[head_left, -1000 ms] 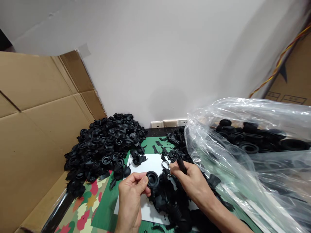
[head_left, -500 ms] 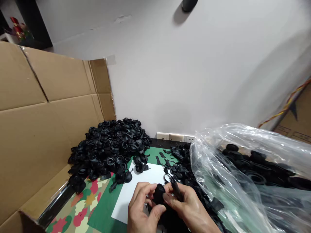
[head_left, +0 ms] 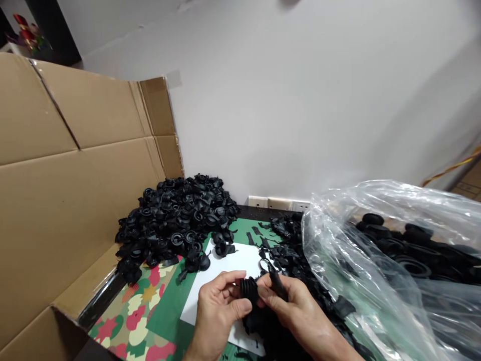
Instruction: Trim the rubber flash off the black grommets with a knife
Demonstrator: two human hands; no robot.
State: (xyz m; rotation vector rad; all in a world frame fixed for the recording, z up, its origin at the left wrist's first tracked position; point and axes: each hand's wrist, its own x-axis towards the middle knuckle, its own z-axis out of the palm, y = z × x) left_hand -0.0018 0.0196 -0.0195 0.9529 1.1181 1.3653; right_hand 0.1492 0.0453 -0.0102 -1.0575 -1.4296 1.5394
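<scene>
My left hand (head_left: 216, 311) is closed round a ribbed black rubber boot (head_left: 248, 289), held just above a white sheet (head_left: 240, 260). My right hand (head_left: 295, 308) presses against the boot's right side and grips a small black-handled tool (head_left: 276, 282) with a ring end, possibly scissors. Black rubber trimmings (head_left: 263, 326) lie under both hands.
A big heap of black rubber boots (head_left: 176, 223) lies at the back left against a cardboard wall (head_left: 75, 200). At the right, a clear plastic bag (head_left: 376, 250) holds more black parts. A green mat (head_left: 169, 306) and camouflage cloth (head_left: 128, 326) cover the table. Wall sockets (head_left: 278, 203) sit behind.
The hands came together: the boot was held open-end-up in my left hand alone, now both hands meet on it. The camera tilted up and shifted left.
</scene>
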